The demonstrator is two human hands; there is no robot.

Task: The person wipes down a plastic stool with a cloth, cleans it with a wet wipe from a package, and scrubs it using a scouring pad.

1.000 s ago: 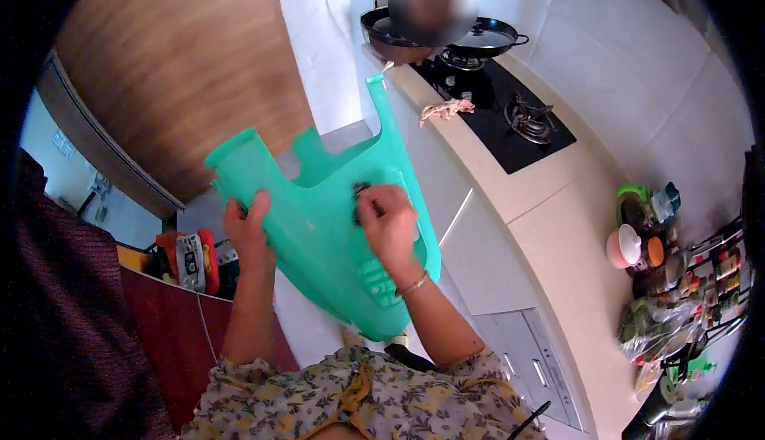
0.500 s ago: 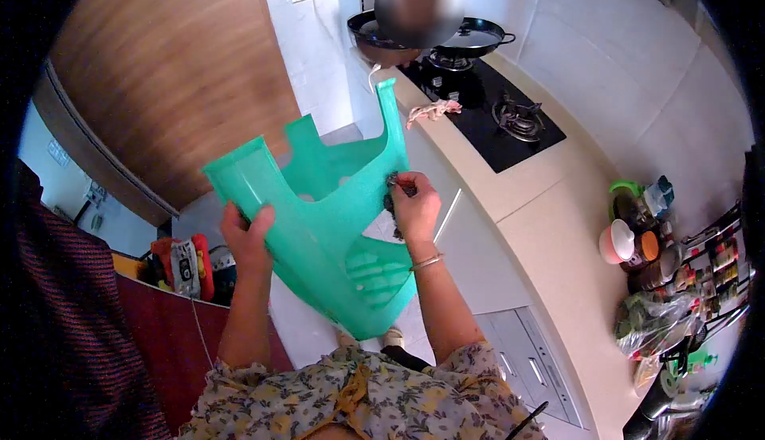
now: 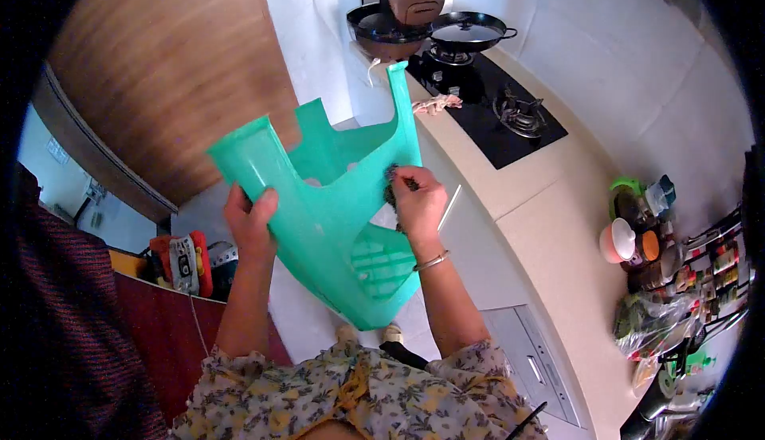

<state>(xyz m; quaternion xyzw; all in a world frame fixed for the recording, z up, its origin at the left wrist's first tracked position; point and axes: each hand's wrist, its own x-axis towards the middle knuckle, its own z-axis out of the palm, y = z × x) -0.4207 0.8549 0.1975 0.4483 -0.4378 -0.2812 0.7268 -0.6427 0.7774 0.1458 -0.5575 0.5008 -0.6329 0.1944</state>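
Observation:
A green plastic stool [image 3: 319,221] is held up in front of me, tilted, its legs pointing away toward the top of the view. My left hand [image 3: 252,215] grips its left side, the thumb on the near face. My right hand [image 3: 421,205] pinches a dark, wiry scrubber [image 3: 391,188] and presses it to the right part of the stool, beside an opening. Part of the scrubber is hidden behind my fingers.
To the right runs a beige counter [image 3: 550,249] with a black gas hob [image 3: 510,125], pans [image 3: 470,32], a pinkish cloth [image 3: 437,104], a lidded bowl [image 3: 617,241] and bottles. Left are a wooden door [image 3: 175,66] and a red surface [image 3: 159,328] with packages beyond.
The scrubber in my right hand has moved right across the stool from its middle. The stool has tilted and shifted slightly up, with my left hand still on it.

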